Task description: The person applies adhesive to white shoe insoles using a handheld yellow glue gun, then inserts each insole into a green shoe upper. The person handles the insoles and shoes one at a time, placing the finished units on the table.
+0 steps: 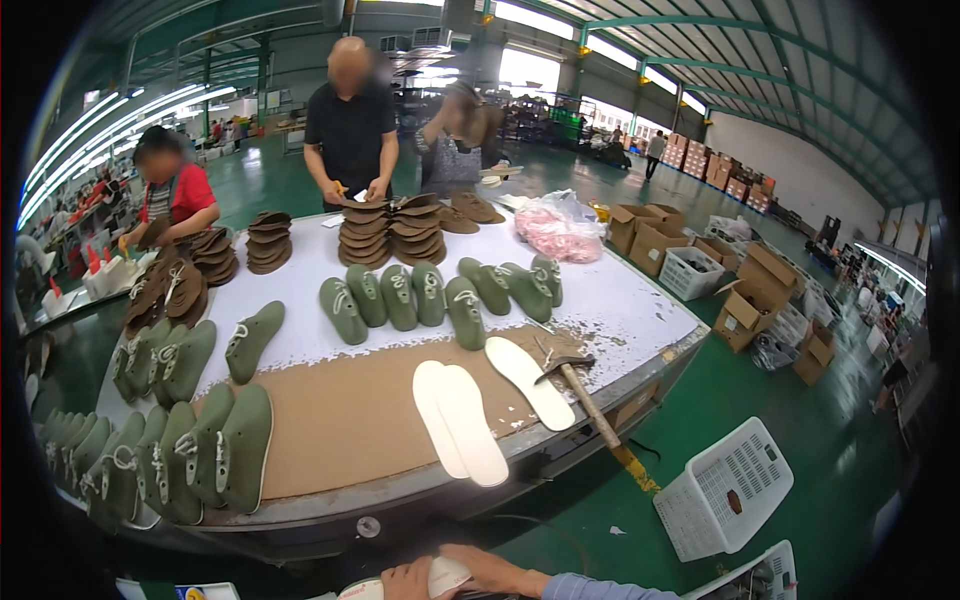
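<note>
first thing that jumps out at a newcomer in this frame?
The rows of green shoe uppers spread over the round worktable, with more bunched at its near left edge. Next, the white insoles and the hammer lying on the brown board at the near side. At the bottom edge a hand grips a white piece, while people across the table work beside stacked brown soles.

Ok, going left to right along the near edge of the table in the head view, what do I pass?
Cluster of green lace-up shoe uppers → pair of overlapping white flat insoles → single white insole → wooden-handled hammer.
</note>
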The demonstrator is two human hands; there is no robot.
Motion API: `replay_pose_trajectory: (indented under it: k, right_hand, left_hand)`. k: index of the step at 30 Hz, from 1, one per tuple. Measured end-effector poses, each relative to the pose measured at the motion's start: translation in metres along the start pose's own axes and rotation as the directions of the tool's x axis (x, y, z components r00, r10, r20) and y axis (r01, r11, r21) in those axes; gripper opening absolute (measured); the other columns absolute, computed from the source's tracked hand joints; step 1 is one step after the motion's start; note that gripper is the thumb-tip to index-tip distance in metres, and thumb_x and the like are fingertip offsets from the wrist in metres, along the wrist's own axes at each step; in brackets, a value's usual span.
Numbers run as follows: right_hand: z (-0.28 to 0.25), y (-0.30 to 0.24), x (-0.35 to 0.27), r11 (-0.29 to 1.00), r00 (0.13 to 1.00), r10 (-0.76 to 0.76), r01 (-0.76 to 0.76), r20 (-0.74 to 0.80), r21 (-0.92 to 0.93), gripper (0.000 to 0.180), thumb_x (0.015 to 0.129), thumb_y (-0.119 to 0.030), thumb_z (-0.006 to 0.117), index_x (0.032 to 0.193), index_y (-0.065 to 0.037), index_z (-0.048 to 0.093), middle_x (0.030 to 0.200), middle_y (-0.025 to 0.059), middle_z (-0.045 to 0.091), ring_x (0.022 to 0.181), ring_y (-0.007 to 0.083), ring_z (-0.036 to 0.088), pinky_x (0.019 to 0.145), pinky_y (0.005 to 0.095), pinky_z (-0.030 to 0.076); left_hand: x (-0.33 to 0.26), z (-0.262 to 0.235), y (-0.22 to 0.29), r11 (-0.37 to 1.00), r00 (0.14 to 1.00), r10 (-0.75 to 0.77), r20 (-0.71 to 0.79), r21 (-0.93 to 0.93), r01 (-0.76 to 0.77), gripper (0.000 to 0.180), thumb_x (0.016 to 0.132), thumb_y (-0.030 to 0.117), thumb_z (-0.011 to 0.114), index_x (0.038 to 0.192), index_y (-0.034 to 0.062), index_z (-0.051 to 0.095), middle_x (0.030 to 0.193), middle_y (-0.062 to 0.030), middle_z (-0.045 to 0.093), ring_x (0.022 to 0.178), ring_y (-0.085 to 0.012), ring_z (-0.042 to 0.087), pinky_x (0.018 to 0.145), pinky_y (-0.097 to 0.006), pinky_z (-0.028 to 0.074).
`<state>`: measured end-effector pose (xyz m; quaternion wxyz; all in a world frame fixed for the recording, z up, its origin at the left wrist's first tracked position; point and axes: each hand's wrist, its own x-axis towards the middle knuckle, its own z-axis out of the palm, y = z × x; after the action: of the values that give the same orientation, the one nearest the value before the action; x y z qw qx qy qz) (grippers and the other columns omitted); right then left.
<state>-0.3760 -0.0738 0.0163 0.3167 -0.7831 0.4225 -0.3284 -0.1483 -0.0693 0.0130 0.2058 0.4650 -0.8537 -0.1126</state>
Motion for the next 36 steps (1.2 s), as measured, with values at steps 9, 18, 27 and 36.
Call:
replay_pose_trajectory:
  k: [9, 18, 27, 36]
  right_hand:
    - [0.016, -0.004, 0.002, 0.972, 0.979, 0.205, -0.204, -0.001, -0.114, 0.070, 0.082, -0.003, 0.069, 0.147, 0.002, 0.046, 0.134, 0.0269, 0.054, 0.124, 0.0461, 0.054, 0.106, 0.0493, 0.046]
    - [0.009, -0.020, -0.010, 0.930, 0.957, 0.230, -0.270, -0.177, -0.251, 0.076, 0.083, -0.010, 0.077, 0.148, 0.001, 0.041, 0.141, 0.0252, 0.054, 0.129, 0.0406, 0.055, 0.107, 0.0473, 0.045]
    - [0.015, -0.097, -0.069, 0.935, 0.951, 0.142, -0.037, 0.274, -0.354, 0.039, 0.088, -0.028, 0.075, 0.118, -0.006, 0.062, 0.097, 0.0109, 0.063, 0.090, 0.0307, 0.062, 0.080, 0.0425, 0.049]
    - [-0.021, -0.105, -0.058, 0.905, 0.777, 0.425, -0.356, 0.464, -0.232, 0.066, 0.095, -0.029, 0.072, 0.150, -0.007, 0.045, 0.114, 0.0211, 0.067, 0.102, 0.0394, 0.068, 0.090, 0.0492, 0.053]
  left_hand:
    - [0.012, -0.023, 0.017, 0.999, 1.000, -0.022, 0.017, -0.046, 0.023, 0.079, 0.080, 0.046, 0.078, 0.146, 0.0083, 0.054, 0.137, -0.0115, 0.062, 0.113, -0.0338, 0.059, 0.096, -0.050, 0.043]
    - [0.017, -0.031, 0.014, 0.994, 0.999, 0.053, 0.001, 0.095, -0.053, 0.083, 0.073, 0.047, 0.083, 0.141, 0.0080, 0.056, 0.122, -0.0117, 0.065, 0.105, -0.0309, 0.060, 0.092, -0.049, 0.043]
    - [0.018, -0.035, 0.002, 1.000, 0.996, 0.004, 0.093, -0.023, -0.002, 0.078, 0.083, 0.051, 0.076, 0.144, 0.0084, 0.056, 0.137, -0.0079, 0.062, 0.112, -0.0258, 0.059, 0.096, -0.043, 0.040]
    - [0.024, -0.033, 0.005, 0.999, 0.990, -0.004, 0.138, -0.037, 0.009, 0.085, 0.074, 0.041, 0.086, 0.145, 0.0066, 0.054, 0.143, -0.0088, 0.060, 0.116, -0.0283, 0.059, 0.099, -0.043, 0.041]
